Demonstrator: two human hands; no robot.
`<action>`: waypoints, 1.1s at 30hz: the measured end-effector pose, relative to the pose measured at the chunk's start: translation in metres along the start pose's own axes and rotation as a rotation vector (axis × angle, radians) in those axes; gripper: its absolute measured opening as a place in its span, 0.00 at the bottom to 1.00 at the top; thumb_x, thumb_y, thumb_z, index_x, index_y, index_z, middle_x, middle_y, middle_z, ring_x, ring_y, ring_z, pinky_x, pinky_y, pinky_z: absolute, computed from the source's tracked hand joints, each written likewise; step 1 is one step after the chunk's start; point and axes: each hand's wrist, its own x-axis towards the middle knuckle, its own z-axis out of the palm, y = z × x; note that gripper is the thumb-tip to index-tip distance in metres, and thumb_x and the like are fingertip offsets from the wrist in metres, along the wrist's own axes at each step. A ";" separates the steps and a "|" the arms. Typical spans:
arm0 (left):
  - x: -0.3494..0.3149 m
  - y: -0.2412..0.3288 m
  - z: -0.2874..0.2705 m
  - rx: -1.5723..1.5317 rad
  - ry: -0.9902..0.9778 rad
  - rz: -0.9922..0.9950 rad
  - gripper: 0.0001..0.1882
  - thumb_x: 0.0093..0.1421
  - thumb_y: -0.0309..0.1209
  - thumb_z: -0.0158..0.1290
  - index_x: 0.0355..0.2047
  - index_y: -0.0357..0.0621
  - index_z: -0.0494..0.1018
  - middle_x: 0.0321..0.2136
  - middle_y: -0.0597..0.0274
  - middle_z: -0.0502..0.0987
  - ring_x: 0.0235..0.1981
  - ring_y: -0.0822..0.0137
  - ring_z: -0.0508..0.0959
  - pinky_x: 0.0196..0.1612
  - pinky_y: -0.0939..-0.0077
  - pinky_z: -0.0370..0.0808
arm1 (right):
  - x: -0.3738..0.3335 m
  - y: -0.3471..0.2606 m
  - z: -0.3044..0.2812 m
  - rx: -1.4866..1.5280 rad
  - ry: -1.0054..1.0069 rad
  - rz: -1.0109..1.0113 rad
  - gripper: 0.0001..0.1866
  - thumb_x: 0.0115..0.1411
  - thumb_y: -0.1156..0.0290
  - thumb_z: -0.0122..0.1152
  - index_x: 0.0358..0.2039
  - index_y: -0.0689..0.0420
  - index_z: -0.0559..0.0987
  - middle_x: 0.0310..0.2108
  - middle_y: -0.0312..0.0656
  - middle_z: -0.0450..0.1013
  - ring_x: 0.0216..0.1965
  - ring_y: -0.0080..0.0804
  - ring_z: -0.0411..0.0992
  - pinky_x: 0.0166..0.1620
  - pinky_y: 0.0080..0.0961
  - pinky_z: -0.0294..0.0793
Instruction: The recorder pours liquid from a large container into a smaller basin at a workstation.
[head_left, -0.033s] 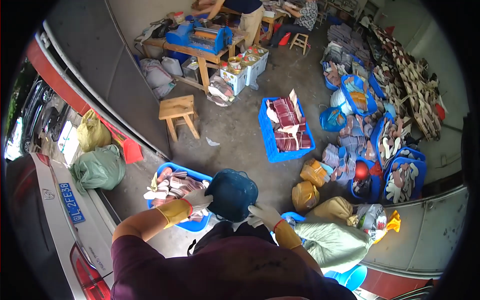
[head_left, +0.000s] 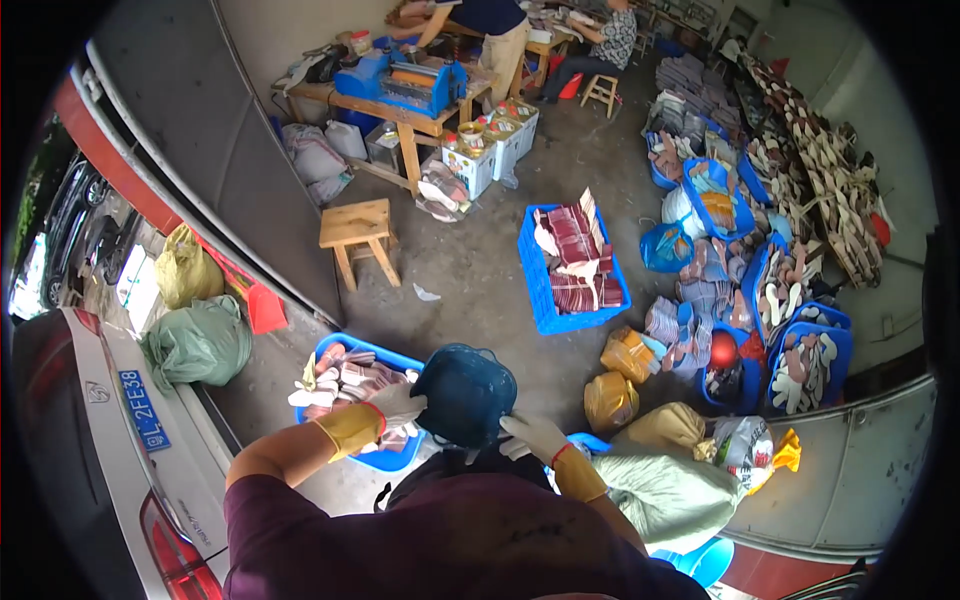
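In front of my body I hold a dark blue plastic tub (head_left: 463,395) with a wavy rim. My left hand (head_left: 398,403), in a pale glove with a yellow cuff, grips its left edge. On the lower right edge is my right hand (head_left: 530,438), gloved the same way, its fingers closed at the rim. Partly behind my left arm stands a blue basket (head_left: 397,357) filled with shoe insoles (head_left: 358,377) in pinkish brown, striped and cream. Some of the basket is hidden by my arm and the tub.
Ahead stands another blue basket (head_left: 580,322) with maroon striped insoles. A wooden stool (head_left: 356,226) and a workbench (head_left: 425,122) with a blue roller machine lie beyond. Insole piles (head_left: 705,275) line the right side; sacks (head_left: 665,495) crowd my right. A car (head_left: 120,400) is at left. Two people work at the back.
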 end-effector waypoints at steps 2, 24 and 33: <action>0.014 0.013 -0.018 -0.188 0.059 0.031 0.19 0.63 0.38 0.47 0.40 0.33 0.78 0.28 0.42 0.81 0.38 0.49 0.83 0.40 0.57 0.75 | 0.009 -0.014 -0.029 0.005 0.049 -0.054 0.30 0.68 0.47 0.56 0.56 0.61 0.74 0.48 0.48 0.77 0.39 0.35 0.78 0.40 0.29 0.80; 0.386 0.142 -0.290 -1.238 0.317 -0.119 0.27 0.66 0.39 0.51 0.58 0.30 0.68 0.40 0.46 0.82 0.25 0.56 0.84 0.27 0.67 0.84 | 0.378 -0.402 -0.376 0.668 -0.563 -0.444 0.24 0.74 0.64 0.43 0.64 0.65 0.66 0.54 0.52 0.73 0.51 0.47 0.76 0.51 0.32 0.77; 0.598 0.158 -0.472 -0.328 0.442 -0.014 0.29 0.64 0.48 0.46 0.57 0.38 0.71 0.41 0.31 0.80 0.42 0.39 0.82 0.48 0.50 0.78 | 0.491 -0.606 -0.356 0.208 0.025 -0.478 0.32 0.63 0.60 0.65 0.63 0.62 0.70 0.55 0.43 0.75 0.56 0.34 0.73 0.59 0.36 0.71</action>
